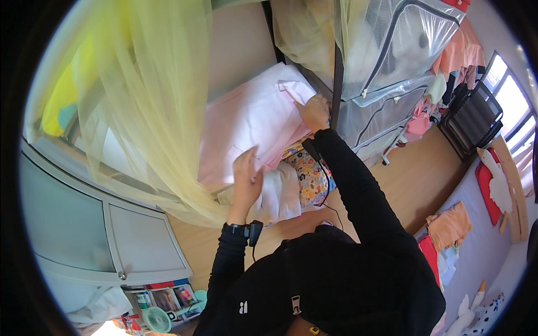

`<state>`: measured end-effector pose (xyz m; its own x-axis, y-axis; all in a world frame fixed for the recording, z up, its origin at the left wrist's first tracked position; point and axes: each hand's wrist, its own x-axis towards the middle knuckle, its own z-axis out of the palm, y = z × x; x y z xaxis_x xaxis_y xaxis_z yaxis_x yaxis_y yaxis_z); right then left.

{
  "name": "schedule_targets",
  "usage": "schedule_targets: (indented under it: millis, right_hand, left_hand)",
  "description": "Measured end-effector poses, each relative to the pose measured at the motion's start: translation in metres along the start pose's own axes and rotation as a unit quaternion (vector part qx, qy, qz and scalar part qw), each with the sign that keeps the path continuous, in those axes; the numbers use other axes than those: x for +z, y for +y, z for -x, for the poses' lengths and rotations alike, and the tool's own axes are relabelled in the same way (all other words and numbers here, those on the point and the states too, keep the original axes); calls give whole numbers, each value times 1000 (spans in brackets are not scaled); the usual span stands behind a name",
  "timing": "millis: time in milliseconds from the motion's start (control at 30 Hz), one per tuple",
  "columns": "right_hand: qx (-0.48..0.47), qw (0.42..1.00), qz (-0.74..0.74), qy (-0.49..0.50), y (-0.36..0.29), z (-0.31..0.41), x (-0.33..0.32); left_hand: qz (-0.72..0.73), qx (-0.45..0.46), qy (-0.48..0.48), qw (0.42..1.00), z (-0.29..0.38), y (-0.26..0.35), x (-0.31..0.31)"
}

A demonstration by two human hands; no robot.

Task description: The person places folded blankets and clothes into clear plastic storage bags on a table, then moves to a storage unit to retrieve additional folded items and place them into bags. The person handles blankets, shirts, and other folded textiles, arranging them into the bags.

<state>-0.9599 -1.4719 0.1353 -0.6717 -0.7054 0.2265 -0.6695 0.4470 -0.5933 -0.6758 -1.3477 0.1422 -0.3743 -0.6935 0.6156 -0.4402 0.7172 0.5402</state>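
Observation:
A pale pink and white cloth (256,122) is spread over a bed, with a raised fold by its far right corner. There my right hand (314,112) grips the cloth's edge beside a dark upright pole (336,84); some of its fingertips are hidden. My left hand (247,178) is over the near edge of the cloth, fingers apart and holding nothing. Below that edge hang a whitish fabric (279,193) and a flower-print fabric (309,178). Both wrists carry black straps with small devices and cables.
Sheer yellow curtains (168,105) drape at left, above a white door (145,239). Clear zippered covers (391,54) stand right of the pole. A folded black chair (473,117) is farther right. Clothes lie on another bed (475,264). A green fan (157,319) sits by a shelf.

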Motion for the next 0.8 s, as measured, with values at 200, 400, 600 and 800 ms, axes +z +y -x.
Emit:
schedule_targets:
  millis: [200, 400, 600, 800]
  right_hand:
    - [-90, 995, 38, -36, -23, -22, -15]
    - [-308, 945, 71, 88, -72, 32, -12]
    - [-375, 927, 0, 10, -91, 65, 3]
    - [-443, 873, 40, -198, -101, 57, -11]
  left_hand:
    - [-9, 45, -83, 995, -61, 4, 57]
    - [-11, 74, -104, 992, -96, -27, 114]
    - [-45, 26, -122, 991, -92, -54, 145]
    - [232, -182, -62, 953, -99, -80, 150]
